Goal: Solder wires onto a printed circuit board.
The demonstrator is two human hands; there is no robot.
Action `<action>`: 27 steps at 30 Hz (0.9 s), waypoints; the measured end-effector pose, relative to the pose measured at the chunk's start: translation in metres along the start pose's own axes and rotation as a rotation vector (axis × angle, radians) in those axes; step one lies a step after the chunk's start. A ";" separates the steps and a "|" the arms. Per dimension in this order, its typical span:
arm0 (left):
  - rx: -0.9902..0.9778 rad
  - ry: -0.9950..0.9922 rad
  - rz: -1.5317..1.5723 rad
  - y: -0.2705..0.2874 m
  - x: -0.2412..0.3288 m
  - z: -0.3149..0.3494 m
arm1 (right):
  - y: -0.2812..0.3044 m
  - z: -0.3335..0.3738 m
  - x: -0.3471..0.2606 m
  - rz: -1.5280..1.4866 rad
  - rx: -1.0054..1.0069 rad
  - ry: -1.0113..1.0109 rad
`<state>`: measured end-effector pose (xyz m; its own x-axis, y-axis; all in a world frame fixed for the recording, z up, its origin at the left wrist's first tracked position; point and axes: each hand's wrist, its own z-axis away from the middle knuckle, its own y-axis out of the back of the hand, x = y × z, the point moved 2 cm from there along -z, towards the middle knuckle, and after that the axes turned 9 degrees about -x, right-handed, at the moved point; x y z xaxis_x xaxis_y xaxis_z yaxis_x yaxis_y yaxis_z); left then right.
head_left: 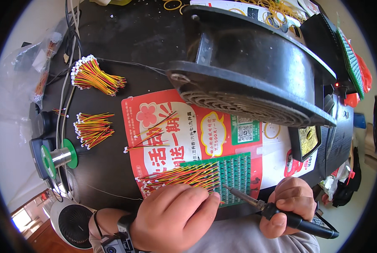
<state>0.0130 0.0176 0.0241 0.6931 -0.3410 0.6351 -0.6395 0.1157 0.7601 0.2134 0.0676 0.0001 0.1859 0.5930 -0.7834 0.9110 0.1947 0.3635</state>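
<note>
My right hand (290,206) grips a soldering iron (300,222) by its black handle. The iron's tip points left and reaches the green circuit board panel (239,177), close to the wire ends. Rows of red, yellow and black wires (184,175) with white connectors lie across the panel's left part. My left hand (175,217) is closed over the near wires, its fingertips pressed together beside the iron's tip. What they pinch is hidden. A thin strand of solder runs from the solder spool (62,157) and disappears under this hand.
A large black fan (256,63) stands over the panel's far side. Two wire bundles, one larger (96,76) and one smaller (94,129), lie at left. A red and white printed sheet (133,122) is under the panel. A tray with a yellow sponge (309,141) sits right.
</note>
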 end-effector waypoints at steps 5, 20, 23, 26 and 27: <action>0.009 -0.012 -0.152 -0.006 0.001 0.005 | -0.001 0.000 0.001 -0.012 -0.016 -0.008; 0.007 -0.008 -0.235 -0.013 0.000 0.010 | -0.002 -0.003 0.000 0.009 -0.080 0.010; 0.000 0.006 -0.217 -0.012 0.000 0.010 | -0.001 -0.004 0.000 0.008 -0.079 0.006; 0.004 -0.001 -0.217 -0.013 0.000 0.011 | 0.003 -0.004 -0.001 0.006 -0.149 -0.017; 0.002 -0.001 -0.215 -0.013 0.000 0.010 | 0.003 -0.004 -0.001 0.003 -0.148 -0.022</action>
<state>0.0176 0.0065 0.0127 0.8135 -0.3588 0.4578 -0.4772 0.0381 0.8780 0.2141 0.0712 0.0039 0.1979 0.5764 -0.7928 0.8464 0.3074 0.4348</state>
